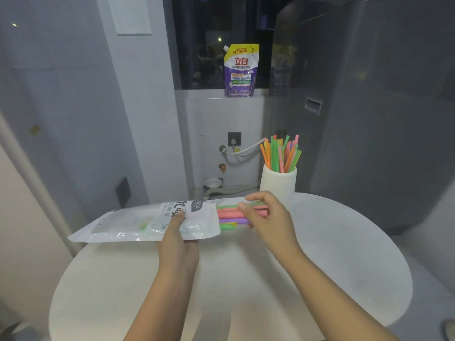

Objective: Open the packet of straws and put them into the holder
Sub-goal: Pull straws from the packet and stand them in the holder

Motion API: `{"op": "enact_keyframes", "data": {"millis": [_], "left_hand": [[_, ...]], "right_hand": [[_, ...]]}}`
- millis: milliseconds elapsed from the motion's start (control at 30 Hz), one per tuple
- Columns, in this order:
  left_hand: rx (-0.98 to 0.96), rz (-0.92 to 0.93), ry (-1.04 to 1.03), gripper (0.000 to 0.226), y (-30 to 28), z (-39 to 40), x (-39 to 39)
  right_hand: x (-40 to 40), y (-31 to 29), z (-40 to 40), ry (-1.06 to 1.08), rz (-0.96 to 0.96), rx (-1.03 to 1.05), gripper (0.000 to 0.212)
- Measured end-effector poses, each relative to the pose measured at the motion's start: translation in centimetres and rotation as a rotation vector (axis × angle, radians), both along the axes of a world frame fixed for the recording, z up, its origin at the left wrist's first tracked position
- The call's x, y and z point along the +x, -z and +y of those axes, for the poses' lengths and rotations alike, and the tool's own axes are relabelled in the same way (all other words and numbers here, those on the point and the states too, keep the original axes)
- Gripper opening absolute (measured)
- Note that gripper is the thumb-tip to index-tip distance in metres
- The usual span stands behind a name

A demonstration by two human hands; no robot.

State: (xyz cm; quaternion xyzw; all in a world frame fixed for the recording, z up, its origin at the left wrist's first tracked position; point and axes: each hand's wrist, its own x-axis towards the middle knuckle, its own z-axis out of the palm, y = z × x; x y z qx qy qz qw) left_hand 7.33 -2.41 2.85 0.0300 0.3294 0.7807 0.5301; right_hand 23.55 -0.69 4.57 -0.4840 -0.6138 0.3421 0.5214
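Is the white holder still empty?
No, the white holder already has a bunch of orange, green and pink straws standing in it.

A left hand [178, 238] grips a white straw packet [147, 221] above a round table [344, 254]; the right hand [267, 217] pinches coloured straws [230, 214], apparently mid-packet, near a filled holder [278, 184].

A round white table [246, 279] fills the near part of the scene, its top bare across the near half. At its far right edge stands 1 white cylindrical holder [278, 185], upright, with coloured straws [280, 153] fanned out of its mouth. Whether the white packet [147, 221] at the far left edge touches the tabletop cannot be told.
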Motion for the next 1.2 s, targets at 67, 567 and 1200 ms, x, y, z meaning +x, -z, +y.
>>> {"op": "enact_keyframes", "data": {"millis": [67,567,1200], "left_hand": [[0.004,-0.016,-0.017,0.048,0.0,0.1,-0.1],[-0.031,-0.043,-0.112,0.049,0.2,0.1,-0.2],[0.005,-0.019,-0.053,0.048,0.8,0.2,0.6]], "right_hand": [[0.4,-0.1,0.3,0.01,0.066,-0.017,0.015],[-0.8,0.3,-0.1,-0.027,0.672,-0.265,0.062],[-1.1,-1.5,0.4,-0.153,0.976,-0.302,0.041]]}}
